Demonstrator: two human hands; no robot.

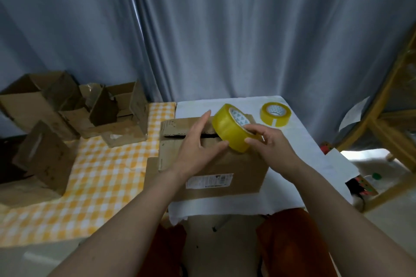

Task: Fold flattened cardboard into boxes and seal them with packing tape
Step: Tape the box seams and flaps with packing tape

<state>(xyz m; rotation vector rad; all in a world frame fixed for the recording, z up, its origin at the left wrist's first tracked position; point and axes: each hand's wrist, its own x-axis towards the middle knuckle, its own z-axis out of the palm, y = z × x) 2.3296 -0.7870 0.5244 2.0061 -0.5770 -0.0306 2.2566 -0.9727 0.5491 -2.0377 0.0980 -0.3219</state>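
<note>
Your right hand (269,141) pinches the tape roll (234,127) at its rim, tilted just above the cardboard box (216,164) on the tabletop (292,141); your left hand (200,146) is spread, fingertips touching the roll's band. The roll looks light and stiff, its film slick — hold it through the core or across both edges. The box should be light but floppy at its flaps, which gape along the top seam. The tape's loose end is hard to make out — find it first.

Glossy yellow plastic tape roll (233,129); matt brown cardboard box (216,164); checked cloth (101,177).
</note>
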